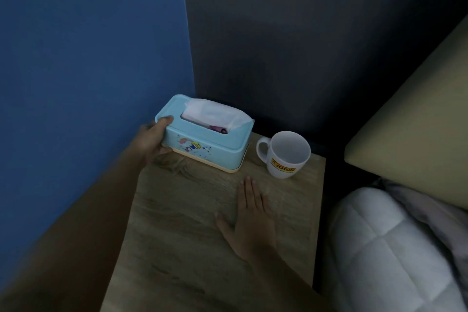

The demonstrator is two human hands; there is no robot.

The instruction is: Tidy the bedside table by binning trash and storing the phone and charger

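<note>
A light blue tissue box (205, 143) with a cartoon print and a white pack showing through its top slot stands at the back of the wooden bedside table (182, 235). My left hand (152, 138) grips the box's left end, thumb on the lid. My right hand (249, 218) lies flat on the tabletop with straight fingers, in front of the box and a little to its right, holding nothing. No phone, charger or trash shows on the table.
A white mug (285, 154) with a yellow logo stands upright at the back right of the table, right of the box. A blue wall is on the left, a dark wall behind. A bed with a white quilt (385, 248) and beige headboard (417, 119) is at right.
</note>
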